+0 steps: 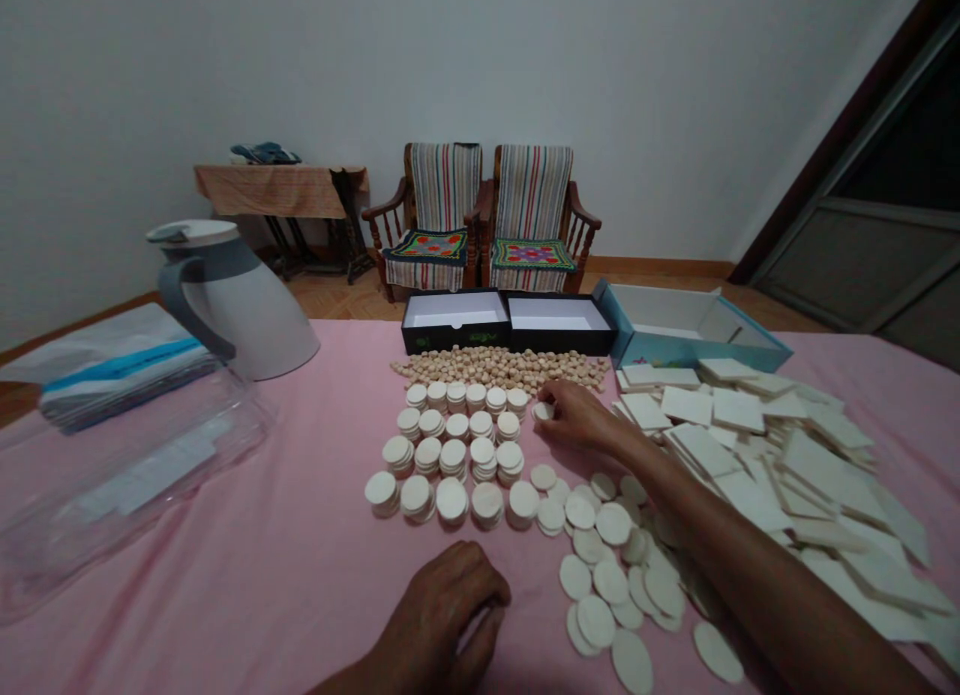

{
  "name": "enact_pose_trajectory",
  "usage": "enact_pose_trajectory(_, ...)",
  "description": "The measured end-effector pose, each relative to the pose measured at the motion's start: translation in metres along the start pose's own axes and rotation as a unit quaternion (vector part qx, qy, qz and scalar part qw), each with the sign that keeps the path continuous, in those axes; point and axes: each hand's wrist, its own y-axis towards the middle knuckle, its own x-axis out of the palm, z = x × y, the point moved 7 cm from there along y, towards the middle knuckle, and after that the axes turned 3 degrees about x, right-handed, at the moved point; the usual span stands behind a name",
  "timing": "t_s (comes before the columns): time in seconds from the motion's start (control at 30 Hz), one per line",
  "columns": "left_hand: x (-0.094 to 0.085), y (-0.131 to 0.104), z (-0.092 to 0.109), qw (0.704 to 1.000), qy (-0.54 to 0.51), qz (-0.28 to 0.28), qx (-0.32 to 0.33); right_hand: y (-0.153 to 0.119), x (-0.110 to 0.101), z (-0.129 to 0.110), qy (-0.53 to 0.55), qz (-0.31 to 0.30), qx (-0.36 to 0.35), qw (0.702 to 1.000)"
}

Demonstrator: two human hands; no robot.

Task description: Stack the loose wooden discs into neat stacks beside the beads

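Note:
My right hand (574, 417) reaches across the pink cloth, its fingers closed on the edge of some round wooden discs (544, 411) at the right end of the stacked rows. My left hand (450, 615) rests near the front, fingers loosely bent and the thumb a little apart, with nothing visible in it. Ahead of it, pale disc stacks (452, 499) stand in several rows. Loose discs (611, 580) lie scattered and overlapping below my right forearm. Behind the stacks spreads a band of small tan wooden pieces (495, 365).
Square wooden tiles (739, 412) are heaped at the right. Two black boxes (456, 337) and a light blue box (652, 350) line the far edge. At left are a white jug (259, 310), a clear plastic tray (142, 485) and a blue-banded packet (127, 375). Two chairs (450, 190) stand beyond.

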Motion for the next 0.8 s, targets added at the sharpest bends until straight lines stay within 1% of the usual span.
enact_pose_trajectory(0.1,0.000,0.001,0.000,1.000,0.000,-0.001,-0.003,0.002,0.005,-0.002,-0.005,0.003,-0.002,1.000)
enact_pose_trajectory(0.2,-0.001,0.001,0.001,1.000,-0.002,0.002,0.000,0.006,0.009,-0.004,-0.008,-0.006,-0.011,1.000)
enact_pose_trajectory(0.3,-0.001,0.001,0.001,1.000,-0.002,0.001,-0.001,0.009,0.009,-0.006,-0.011,-0.016,-0.015,1.000)
enact_pose_trajectory(0.4,-0.001,0.000,0.001,1.000,-0.005,-0.006,-0.009,0.003,-0.001,-0.009,-0.014,-0.014,-0.018,1.000)
enact_pose_trajectory(0.5,-0.002,0.001,0.002,1.000,-0.006,-0.012,-0.014,-0.015,-0.017,-0.018,-0.008,-0.020,-0.040,0.999)
enact_pose_trajectory(0.53,-0.002,0.001,0.003,1.000,-0.006,-0.014,-0.015,-0.022,-0.018,-0.023,0.010,-0.045,-0.057,0.997)
enact_pose_trajectory(0.57,-0.002,0.002,0.004,1.000,-0.005,-0.016,-0.016,-0.030,-0.017,-0.028,0.034,-0.086,-0.081,0.992)
enact_pose_trajectory(0.63,-0.003,0.003,0.004,1.000,-0.005,-0.016,-0.018,-0.047,-0.013,-0.040,0.068,-0.157,-0.141,0.975)
enact_pose_trajectory(0.67,-0.003,0.003,0.004,1.000,-0.006,-0.015,-0.020,-0.053,-0.010,-0.046,0.077,-0.181,-0.170,0.966)
enact_pose_trajectory(0.73,-0.003,0.004,0.004,1.000,-0.007,-0.014,-0.022,-0.062,-0.005,-0.052,0.082,-0.201,-0.204,0.955)
enact_pose_trajectory(0.8,-0.002,0.004,0.004,1.000,-0.008,-0.016,-0.021,-0.065,0.000,-0.054,0.081,-0.202,-0.206,0.954)
